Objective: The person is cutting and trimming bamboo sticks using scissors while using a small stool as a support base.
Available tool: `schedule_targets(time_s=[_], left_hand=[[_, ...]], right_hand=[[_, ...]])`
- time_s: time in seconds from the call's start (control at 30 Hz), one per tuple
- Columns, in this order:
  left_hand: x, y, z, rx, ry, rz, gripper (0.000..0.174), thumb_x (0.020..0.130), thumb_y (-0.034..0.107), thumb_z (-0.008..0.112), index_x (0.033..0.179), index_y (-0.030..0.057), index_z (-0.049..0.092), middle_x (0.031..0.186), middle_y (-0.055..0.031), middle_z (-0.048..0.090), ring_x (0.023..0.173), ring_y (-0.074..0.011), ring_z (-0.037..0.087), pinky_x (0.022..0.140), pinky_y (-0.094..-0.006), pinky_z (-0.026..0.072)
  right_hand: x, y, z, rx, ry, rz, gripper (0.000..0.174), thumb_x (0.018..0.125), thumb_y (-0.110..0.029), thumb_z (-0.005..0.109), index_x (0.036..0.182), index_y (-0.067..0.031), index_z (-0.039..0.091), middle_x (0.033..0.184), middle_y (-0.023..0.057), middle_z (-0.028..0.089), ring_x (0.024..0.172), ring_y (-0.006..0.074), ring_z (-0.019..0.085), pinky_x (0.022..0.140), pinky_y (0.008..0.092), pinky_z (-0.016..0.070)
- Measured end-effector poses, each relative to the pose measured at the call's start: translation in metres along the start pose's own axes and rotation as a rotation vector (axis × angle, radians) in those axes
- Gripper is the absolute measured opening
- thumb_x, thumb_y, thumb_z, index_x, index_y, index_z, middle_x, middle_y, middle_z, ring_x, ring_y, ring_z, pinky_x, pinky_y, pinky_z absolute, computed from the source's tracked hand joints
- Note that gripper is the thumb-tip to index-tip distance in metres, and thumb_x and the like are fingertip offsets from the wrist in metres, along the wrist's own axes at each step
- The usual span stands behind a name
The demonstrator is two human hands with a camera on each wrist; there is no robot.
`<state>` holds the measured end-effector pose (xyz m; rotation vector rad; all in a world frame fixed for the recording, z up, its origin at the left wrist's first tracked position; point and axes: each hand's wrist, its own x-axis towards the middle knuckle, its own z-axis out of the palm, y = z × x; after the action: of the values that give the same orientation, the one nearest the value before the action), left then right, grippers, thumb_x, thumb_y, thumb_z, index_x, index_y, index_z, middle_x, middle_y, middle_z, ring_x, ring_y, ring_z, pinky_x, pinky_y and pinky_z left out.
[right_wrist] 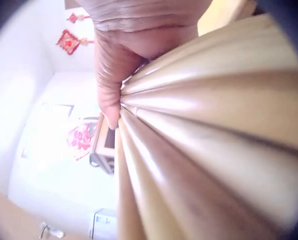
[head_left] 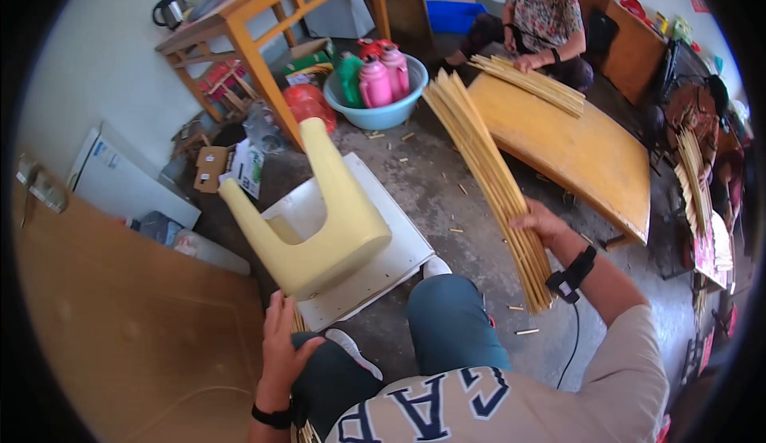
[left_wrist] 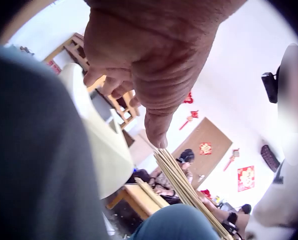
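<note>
My right hand [head_left: 545,221] grips a long bundle of bamboo sticks [head_left: 483,160] near its lower end, and the bundle fans out slightly toward the top. In the right wrist view the thumb presses along the side of the sticks [right_wrist: 189,130], which fill much of that picture. My left hand [head_left: 281,343] is raised beside my left knee, fingers extended and nothing in its grasp. Just beyond its fingertips lies a pale yellow plastic stool [head_left: 343,212], tipped over on a white board [head_left: 371,279]. More sticks [head_left: 300,322] show partly hidden between the left hand and my leg.
Opposite, a seated person [head_left: 546,16] has a hand on sticks [head_left: 531,84] lying on a low wooden table [head_left: 594,152]. A blue basin [head_left: 375,116] holds pink flasks. Short stick offcuts [head_left: 527,332] litter the floor. A wooden door [head_left: 128,323] stands at left.
</note>
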<state>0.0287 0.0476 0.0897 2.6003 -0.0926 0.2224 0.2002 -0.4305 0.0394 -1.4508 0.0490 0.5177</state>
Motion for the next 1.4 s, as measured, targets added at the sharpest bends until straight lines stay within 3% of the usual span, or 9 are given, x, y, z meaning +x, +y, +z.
schedule_targets(time_s=[0.1, 0.17, 0.27, 0.4, 0.53, 0.77, 0.93, 1.2, 1.4], left_hand=[[0.016, 0.031, -0.008, -0.169, -0.174, 0.075, 0.087, 0.070, 0.024, 0.076, 0.138, 0.0011, 0.028, 0.142, -0.0214, 0.028, 0.130, -0.0349, 0.031, 0.103, -0.0396, 0.0300], [0.025, 0.044, -0.003, -0.935, -0.289, -0.063, 0.094, 0.072, 0.025, 0.076, 0.142, 0.0024, 0.017, 0.139, -0.0224, 0.031, 0.128, -0.0331, 0.035, 0.100, -0.0374, 0.0338], [0.046, 0.075, -0.019, -1.197, -0.239, -0.143, 0.100, 0.071, 0.025, 0.077, 0.143, 0.0024, 0.010, 0.135, -0.0219, 0.034, 0.122, -0.0304, 0.041, 0.096, -0.0353, 0.0371], [0.074, 0.050, -0.020, -0.619, -0.195, -0.186, 0.096, 0.065, 0.019, 0.080, 0.140, -0.0005, 0.022, 0.125, -0.0155, 0.046, 0.108, -0.0217, 0.051, 0.093, -0.0311, 0.0398], [0.077, -0.010, -0.026, -0.800, -0.352, -0.209, 0.081, 0.060, 0.007, 0.078, 0.130, -0.0025, 0.039, 0.115, -0.0097, 0.055, 0.106, -0.0178, 0.053, 0.092, -0.0287, 0.0407], [0.099, -0.097, -0.069, -0.911, -0.490, -0.231, 0.084, 0.052, -0.001, 0.078, 0.129, -0.0010, 0.043, 0.118, -0.0058, 0.055, 0.108, -0.0156, 0.052, 0.094, -0.0281, 0.0390], [0.117, -0.142, -0.072, -0.842, -0.483, -0.243, 0.080, 0.049, -0.003, 0.078, 0.124, -0.0012, 0.050, 0.116, -0.0043, 0.056, 0.107, -0.0146, 0.051, 0.095, -0.0272, 0.0385], [0.130, -0.161, -0.083, -0.670, -0.545, -0.266, 0.076, 0.051, -0.003, 0.079, 0.122, -0.0011, 0.052, 0.114, -0.0044, 0.058, 0.103, -0.0131, 0.054, 0.092, -0.0262, 0.0409], [0.136, -0.177, -0.079, -0.654, -0.159, -0.279, 0.066, 0.057, 0.000, 0.077, 0.120, 0.0017, 0.054, 0.115, -0.0093, 0.056, 0.105, -0.0188, 0.053, 0.091, -0.0288, 0.0412]], right_hand=[[0.006, -0.079, 0.059, 0.034, -0.058, -0.166, 0.056, 0.066, -0.022, 0.075, 0.111, -0.0001, 0.051, 0.090, 0.0084, 0.060, 0.076, 0.0166, 0.060, 0.068, 0.0293, 0.0507], [0.010, -0.113, 0.116, 0.158, -0.060, -0.237, 0.051, 0.069, -0.021, 0.074, 0.108, 0.0014, 0.053, 0.089, 0.0093, 0.060, 0.075, 0.0179, 0.061, 0.068, 0.0311, 0.0515], [0.036, -0.124, 0.198, 0.345, -0.062, -0.292, 0.042, 0.073, -0.017, 0.072, 0.105, 0.0028, 0.055, 0.087, 0.0102, 0.063, 0.074, 0.0197, 0.062, 0.068, 0.0340, 0.0523], [0.078, -0.074, 0.289, 0.459, 0.085, -0.417, 0.039, 0.075, -0.015, 0.071, 0.103, 0.0056, 0.055, 0.085, 0.0119, 0.064, 0.073, 0.0204, 0.063, 0.064, 0.0332, 0.0524], [0.107, -0.022, 0.328, 0.486, 0.044, -0.289, 0.040, 0.078, -0.021, 0.070, 0.102, 0.0059, 0.055, 0.087, 0.0127, 0.064, 0.074, 0.0210, 0.063, 0.063, 0.0325, 0.0523], [0.115, -0.017, 0.311, 0.184, -0.281, 0.159, 0.049, 0.086, -0.037, 0.059, 0.111, 0.0051, 0.051, 0.090, 0.0133, 0.059, 0.085, 0.0235, 0.060, 0.073, 0.0352, 0.0527], [0.123, -0.005, 0.276, 0.175, -0.209, 0.089, 0.048, 0.087, -0.038, 0.058, 0.109, 0.0041, 0.053, 0.086, 0.0158, 0.060, 0.071, 0.0245, 0.063, 0.062, 0.0322, 0.0546], [0.123, -0.021, 0.236, 0.230, -0.066, 0.028, 0.055, 0.081, -0.043, 0.064, 0.110, 0.0020, 0.052, 0.088, 0.0162, 0.061, 0.076, 0.0239, 0.063, 0.065, 0.0334, 0.0544], [0.142, -0.030, 0.244, 0.564, -0.015, 0.012, 0.039, 0.084, -0.027, 0.064, 0.111, -0.0033, 0.051, 0.089, 0.0137, 0.062, 0.071, 0.0215, 0.064, 0.061, 0.0280, 0.0564]])
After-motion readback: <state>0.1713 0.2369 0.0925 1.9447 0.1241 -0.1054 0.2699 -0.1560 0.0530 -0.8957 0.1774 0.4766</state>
